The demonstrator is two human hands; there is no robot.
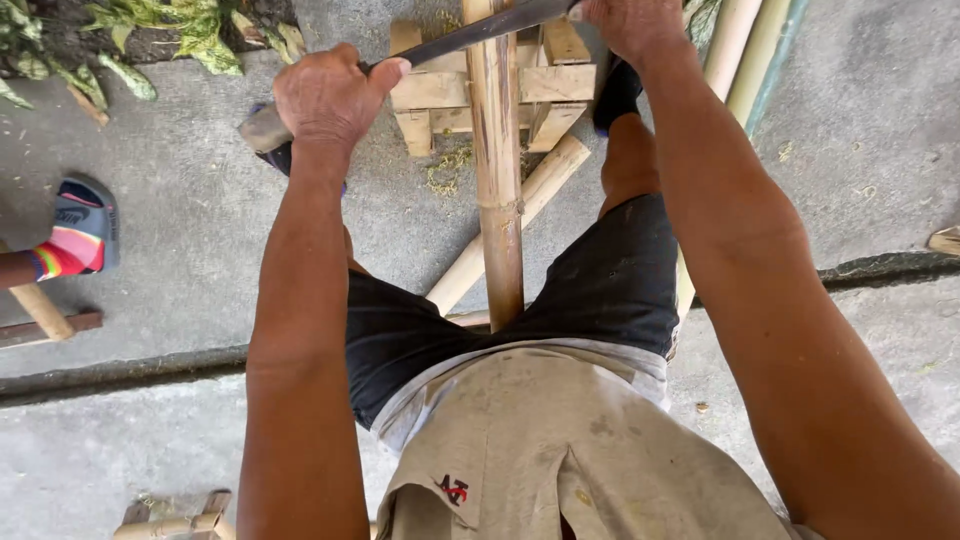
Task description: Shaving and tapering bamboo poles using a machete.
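A long bamboo pole (499, 190) runs from between my legs up over a small wooden stand (440, 95). A dark metal blade (470, 35) lies across the pole near the top of the view. My left hand (325, 95) is closed around the blade's wooden handle (262, 128) at its left end. My right hand (630, 22) grips the blade's other end at the top edge, partly cut off. Both arms are stretched forward on either side of the pole.
A second bamboo piece (505, 225) lies slanted on the concrete under the pole. More bamboo poles (740, 45) lie at the upper right. Green plants (150, 30) fill the top left corner. Another person's foot in a colourful sandal (75, 235) is at the left edge.
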